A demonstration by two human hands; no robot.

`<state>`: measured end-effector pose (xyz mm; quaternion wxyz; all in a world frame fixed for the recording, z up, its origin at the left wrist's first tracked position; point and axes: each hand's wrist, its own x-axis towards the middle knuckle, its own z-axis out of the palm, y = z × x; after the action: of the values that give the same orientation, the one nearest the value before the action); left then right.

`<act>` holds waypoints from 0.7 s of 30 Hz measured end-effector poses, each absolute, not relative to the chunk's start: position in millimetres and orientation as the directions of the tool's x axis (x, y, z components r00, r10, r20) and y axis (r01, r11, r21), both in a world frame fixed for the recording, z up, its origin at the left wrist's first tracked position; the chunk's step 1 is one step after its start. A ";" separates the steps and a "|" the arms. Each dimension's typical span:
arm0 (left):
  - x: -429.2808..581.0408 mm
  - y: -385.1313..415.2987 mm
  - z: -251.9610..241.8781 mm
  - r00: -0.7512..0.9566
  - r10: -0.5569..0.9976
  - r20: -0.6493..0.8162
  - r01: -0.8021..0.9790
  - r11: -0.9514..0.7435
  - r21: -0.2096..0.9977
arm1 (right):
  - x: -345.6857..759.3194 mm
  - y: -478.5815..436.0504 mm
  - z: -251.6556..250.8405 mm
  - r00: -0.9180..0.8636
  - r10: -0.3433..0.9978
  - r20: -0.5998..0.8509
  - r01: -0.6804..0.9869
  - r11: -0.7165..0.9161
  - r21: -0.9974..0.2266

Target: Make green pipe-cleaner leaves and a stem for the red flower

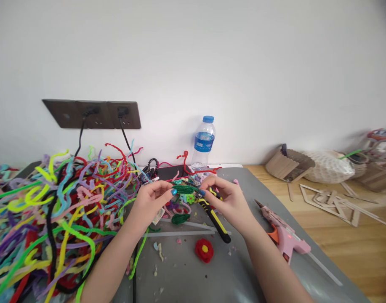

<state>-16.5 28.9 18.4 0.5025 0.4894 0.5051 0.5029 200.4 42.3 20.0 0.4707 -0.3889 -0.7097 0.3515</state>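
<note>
Between my two hands is a dark green pipe cleaner piece (185, 189), bent into several side-by-side strands. My left hand (156, 198) pinches its left end and my right hand (222, 198) pinches its right end, both with thumb and fingers. Just below lies a separate green pipe cleaner leaf (180, 219). Yellow-and-black pliers (215, 221) rest on the grey mat (180, 277) beside my right hand, their upper part partly hidden by it. Nearer to me sits a red pipe cleaner flower (204, 251) with a yellow centre.
A large tangle of coloured pipe cleaners (69, 219) covers the left side. A pink glue gun (286, 235) lies at right, with clear glue sticks (183, 232) in the middle. Behind stands a water bottle (204, 145). Wooden pieces (331, 200) and a brown container (287, 164) are farther right.
</note>
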 end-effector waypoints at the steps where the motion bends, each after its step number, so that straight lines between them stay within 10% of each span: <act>1: -16.5 28.9 18.6 -0.016 1.000 -0.013 -0.012 0.013 1.000 | 200.0 42.3 20.0 -0.257 0.881 0.397 0.218 0.453 -0.864; 21: -14.8 30.9 16.5 -0.109 0.994 -0.029 -0.106 0.017 0.994 | 183.1 43.5 2.0 -0.142 0.919 0.367 0.149 0.386 -0.910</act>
<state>-14.8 30.9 16.5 0.5029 0.4390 0.5057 0.5464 183.1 43.5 2.0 0.5131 -0.4073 -0.6556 0.3755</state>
